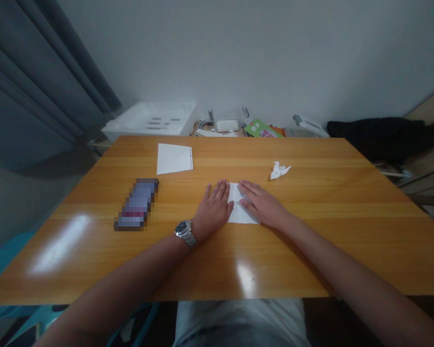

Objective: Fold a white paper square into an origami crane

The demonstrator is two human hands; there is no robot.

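Note:
A small white sheet of paper [236,215] lies on the wooden table in front of me, its sides partly covered by my hands. My left hand [214,208] rests flat on its left edge, fingers stretched out and pointing away from me. On the right part of the sheet lies my right hand [263,204], palm down with fingers extended. A slightly shaded strip under the right hand looks like a raised or folded edge. Beyond the right hand stands a white folded paper crane [279,170], touched by neither hand.
A notepad sheet [174,158] with a perforated edge lies at the back left of the table [332,193]. Nearer is a pixelated phone [137,204]. Past the far edge are a white tray [155,118], a green booklet [262,128] and dark cloth [376,135].

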